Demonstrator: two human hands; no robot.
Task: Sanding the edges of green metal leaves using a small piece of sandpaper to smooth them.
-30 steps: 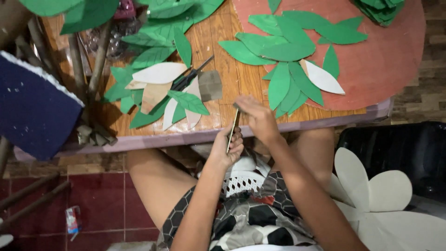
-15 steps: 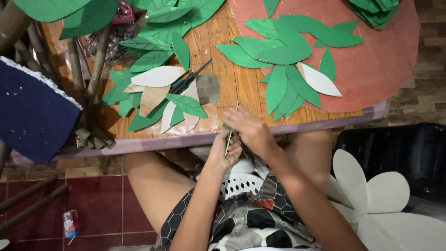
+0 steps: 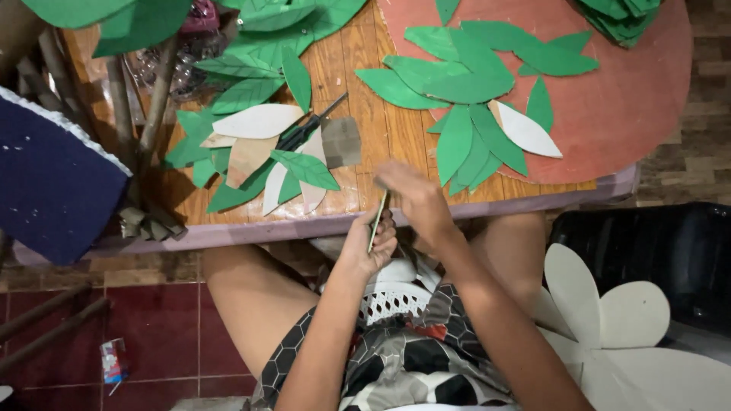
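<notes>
Green leaf cutout [image 3: 376, 221], seen edge-on, sits pinched upright in the left hand [image 3: 369, 247], just off the desk's [image 3: 358, 175] near edge above the person's lap. Right hand [image 3: 419, 202] hovers over that same edge with fingers curled close to the cutout's top; whether it grips anything cannot be told through the blur. Further green and white paper leaves [image 3: 259, 152] lie near the desk's near edge beside black scissors [image 3: 308, 128].

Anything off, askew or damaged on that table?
Nothing damaged or spilled. The left hand holds a thin green cutout edge-on, with the right hand on it. Green leaves lie loosely overlapped across the table, and scissors sit half under them.
</notes>
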